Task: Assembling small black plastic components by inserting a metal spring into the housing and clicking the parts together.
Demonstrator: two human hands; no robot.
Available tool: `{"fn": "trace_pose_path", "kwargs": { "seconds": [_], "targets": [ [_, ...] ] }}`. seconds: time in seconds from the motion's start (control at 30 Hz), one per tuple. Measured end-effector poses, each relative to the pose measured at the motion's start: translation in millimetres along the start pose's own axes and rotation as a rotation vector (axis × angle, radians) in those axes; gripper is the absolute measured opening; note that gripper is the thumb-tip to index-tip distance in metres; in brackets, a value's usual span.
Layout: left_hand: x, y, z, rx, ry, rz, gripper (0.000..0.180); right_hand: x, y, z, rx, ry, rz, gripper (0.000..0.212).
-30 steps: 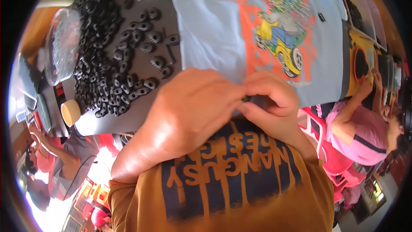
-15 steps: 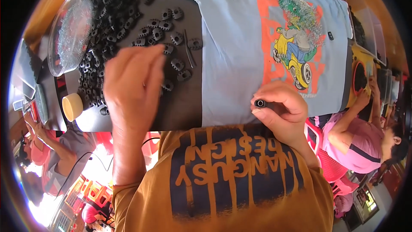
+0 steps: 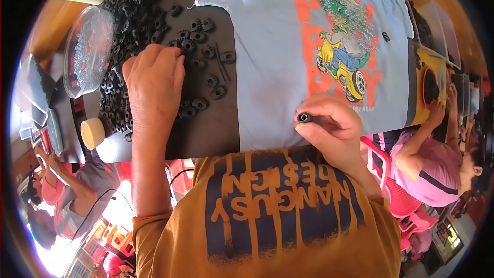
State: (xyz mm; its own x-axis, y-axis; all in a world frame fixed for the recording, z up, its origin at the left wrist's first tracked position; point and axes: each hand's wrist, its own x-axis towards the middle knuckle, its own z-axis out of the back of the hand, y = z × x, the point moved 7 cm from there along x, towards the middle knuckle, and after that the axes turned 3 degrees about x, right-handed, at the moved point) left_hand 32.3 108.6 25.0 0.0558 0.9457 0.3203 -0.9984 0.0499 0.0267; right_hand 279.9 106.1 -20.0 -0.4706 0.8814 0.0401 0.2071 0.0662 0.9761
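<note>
My left hand [image 3: 154,80] reaches over the heap of small black toothed plastic parts [image 3: 136,7] on the dark tabletop. Its fingers are bent and close together; the fingertips are hidden, so anything pinched there cannot be seen. My right hand [image 3: 337,128] pinches a short black tubular piece [image 3: 304,118] between thumb and forefinger, its round, ringed end facing up. Beneath that hand lies a light blue T-shirt [image 3: 267,62] with a printed scooter picture. A thin dark rod [image 3: 222,63] rests among loose black parts between the heap and the shirt.
A clear round tub [image 3: 67,67] of small metal springs stands at left, near a yellowish round container [image 3: 92,134]. More springs [image 3: 355,13] and a small black piece [image 3: 386,36] lie on the shirt. A person in pink [image 3: 427,170] works at right; another person [image 3: 67,175] sits at left.
My left hand, blurred before, has moved up and left to the edge of the heap, its fingers lower among the parts. My right hand keeps its pinch on the black tubular piece.
</note>
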Motion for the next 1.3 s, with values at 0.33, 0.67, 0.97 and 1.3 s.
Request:
{"fn": "trace_pose_path", "kwargs": {
  "seconds": [0.33,0.67,0.97,1.3],
  "targets": [
    [-29.9,-54.0,27.4,-1.698,0.288,0.545,0.013,18.0,30.1,-30.7,0.039,0.175,0.068,0.018],
    [-38.7,-75.8,16.4,-1.868,0.447,0.602,0.010,15.2,30.5,-41.6,-0.006,0.275,0.027,0.022],
    [-38.4,-80.4,16.2,-1.836,0.447,0.541,0.010,15.6,35.8,-39.0,-0.104,0.235,0.124,0.020],
    [-21.4,-74.7,29.4,-1.320,0.347,0.192,0.018,15.8,32.5,-36.3,-0.141,0.224,0.099,0.020]
  ]
}}
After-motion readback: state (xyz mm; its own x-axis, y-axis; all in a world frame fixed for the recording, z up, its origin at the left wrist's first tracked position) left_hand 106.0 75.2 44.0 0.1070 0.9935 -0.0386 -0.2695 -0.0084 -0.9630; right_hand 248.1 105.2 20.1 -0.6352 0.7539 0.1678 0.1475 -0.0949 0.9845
